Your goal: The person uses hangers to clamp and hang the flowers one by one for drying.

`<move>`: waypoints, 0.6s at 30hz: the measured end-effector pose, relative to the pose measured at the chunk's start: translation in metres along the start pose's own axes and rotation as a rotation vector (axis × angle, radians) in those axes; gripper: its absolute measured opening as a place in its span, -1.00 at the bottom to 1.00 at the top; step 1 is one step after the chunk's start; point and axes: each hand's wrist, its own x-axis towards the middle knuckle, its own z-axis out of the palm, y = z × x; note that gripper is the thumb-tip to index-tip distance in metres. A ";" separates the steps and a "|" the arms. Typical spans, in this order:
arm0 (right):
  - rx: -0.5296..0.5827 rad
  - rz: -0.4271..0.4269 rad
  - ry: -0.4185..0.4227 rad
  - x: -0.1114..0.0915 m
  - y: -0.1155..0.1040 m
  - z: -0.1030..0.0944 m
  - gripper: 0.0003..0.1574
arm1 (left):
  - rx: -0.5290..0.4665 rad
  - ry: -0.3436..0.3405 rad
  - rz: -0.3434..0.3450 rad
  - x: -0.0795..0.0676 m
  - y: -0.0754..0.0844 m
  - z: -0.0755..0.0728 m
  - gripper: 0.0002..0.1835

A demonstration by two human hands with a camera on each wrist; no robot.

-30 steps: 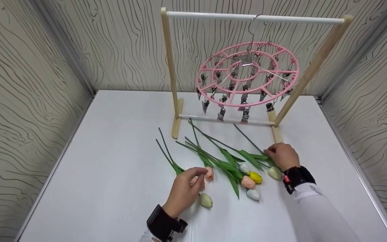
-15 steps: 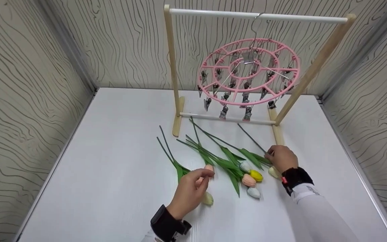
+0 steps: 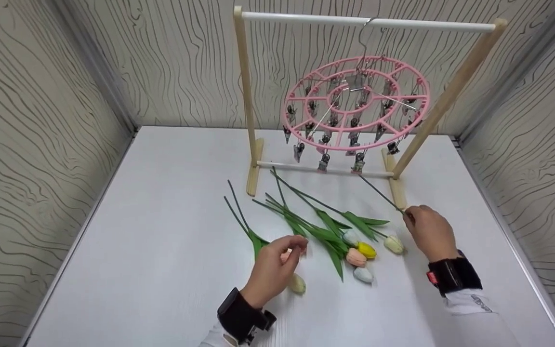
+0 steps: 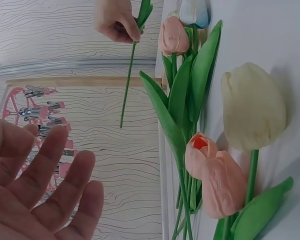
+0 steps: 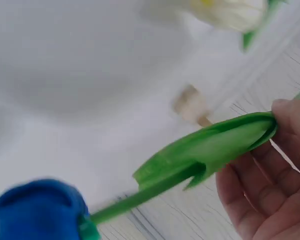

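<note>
My right hand pinches an artificial tulip by its leafy stem, right of the other flowers. In the right wrist view its blue bloom and folded green leaf show; the head view hides the bloom behind the hand. The left hand hovers with loosely bent fingers and holds nothing. Under and beside it lie a cream tulip and peach tulips. More tulips lie mid-table: a yellow one, a peach one, a pale blue-white one and a cream one.
Behind the flowers stands a wooden rack with a white top bar. A round pink clip hanger hangs from it, with several metal clips dangling. The white table meets patterned walls at the back and sides.
My right hand has moved right and drawn its tulip away from the pile, uncovering the cream tulip there. The left hand has shifted slightly up and right.
</note>
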 end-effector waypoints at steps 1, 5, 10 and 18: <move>0.005 0.001 0.018 -0.004 -0.004 -0.003 -0.86 | -0.007 -0.002 -0.005 0.001 0.000 0.001 -0.79; 0.037 -0.001 0.095 -0.025 -0.029 -0.005 -0.87 | -0.054 -0.015 -0.048 0.004 -0.001 0.004 -0.76; 0.065 -0.126 0.258 -0.052 -0.068 0.000 -0.82 | -0.085 -0.035 -0.076 0.006 0.000 0.007 -0.70; 0.150 -0.236 0.333 -0.068 -0.120 -0.007 -0.65 | -0.147 -0.054 -0.075 0.016 0.011 0.010 -0.63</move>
